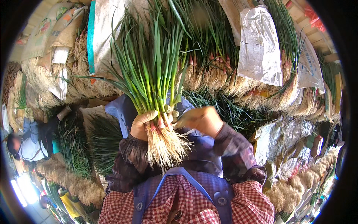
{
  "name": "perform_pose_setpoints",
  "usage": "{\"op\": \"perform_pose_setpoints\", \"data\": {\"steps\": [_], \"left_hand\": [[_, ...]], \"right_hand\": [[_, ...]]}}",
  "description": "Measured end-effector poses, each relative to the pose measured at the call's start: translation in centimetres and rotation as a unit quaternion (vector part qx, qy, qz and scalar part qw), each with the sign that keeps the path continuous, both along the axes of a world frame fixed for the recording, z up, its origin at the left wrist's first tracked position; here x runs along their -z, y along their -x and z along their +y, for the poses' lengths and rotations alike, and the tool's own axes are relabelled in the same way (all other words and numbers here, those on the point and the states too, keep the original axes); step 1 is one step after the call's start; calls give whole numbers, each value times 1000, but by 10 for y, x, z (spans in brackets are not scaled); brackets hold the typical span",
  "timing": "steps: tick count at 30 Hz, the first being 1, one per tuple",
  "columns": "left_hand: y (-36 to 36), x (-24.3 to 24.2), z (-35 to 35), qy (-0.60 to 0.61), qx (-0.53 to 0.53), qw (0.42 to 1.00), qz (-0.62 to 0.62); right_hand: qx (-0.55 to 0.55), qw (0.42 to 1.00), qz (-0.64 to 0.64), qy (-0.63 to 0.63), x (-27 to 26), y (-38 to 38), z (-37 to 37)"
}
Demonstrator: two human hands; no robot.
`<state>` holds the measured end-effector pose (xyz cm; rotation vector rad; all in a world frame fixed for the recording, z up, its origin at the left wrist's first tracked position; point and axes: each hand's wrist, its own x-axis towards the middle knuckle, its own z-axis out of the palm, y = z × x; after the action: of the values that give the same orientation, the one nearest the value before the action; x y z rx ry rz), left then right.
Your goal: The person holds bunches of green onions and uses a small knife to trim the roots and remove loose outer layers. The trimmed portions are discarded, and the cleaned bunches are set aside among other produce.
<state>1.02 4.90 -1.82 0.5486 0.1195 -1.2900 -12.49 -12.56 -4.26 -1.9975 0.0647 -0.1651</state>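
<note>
My left hand (142, 126) is closed around a bunch of green garlic (152, 81) just above the roots. The thumb shows at the left and fingertips at the right. The long green leaves fan up and away from me, and the pale stringy roots (165, 145) hang towards my apron (195, 179). Close by the right side of the stems is my right hand (202, 120), blurred by motion, with its fingers bent. Whether it pinches a leaf or stalk cannot be seen.
Beyond the bunch lie stacked green garlic plants (212, 61), roots facing me, partly covered by woven sacks (260, 44). Loose green leaves (229, 112) are heaped below the stack. At right lies crumpled plastic sheeting (282, 140). Another person (33, 145) works at left near more plants (74, 145).
</note>
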Motion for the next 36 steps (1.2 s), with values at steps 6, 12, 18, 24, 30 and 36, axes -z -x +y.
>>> {"op": "perform_pose_setpoints", "data": {"steps": [6,12,18,24,30,36], "left_hand": [[1,4,6,-66,26,996,-57],[-7,6,33,-14,7,1000,-24],[-15,2,33,32,-41,993,-102],[-20,15,28,39,6,995,-96],[-16,12,30,33,-35,995,-83],[-14,15,15,-52,54,988,-138]], "right_hand": [[122,990,-53,-37,16,-36,7],[233,964,-14,123,62,2,-44],[-14,852,454,260,54,-18,-62],[241,937,233,-103,120,-102,-55],[275,899,-94,328,18,-39,-21],[-20,925,-97,366,-24,-16,32]]}}
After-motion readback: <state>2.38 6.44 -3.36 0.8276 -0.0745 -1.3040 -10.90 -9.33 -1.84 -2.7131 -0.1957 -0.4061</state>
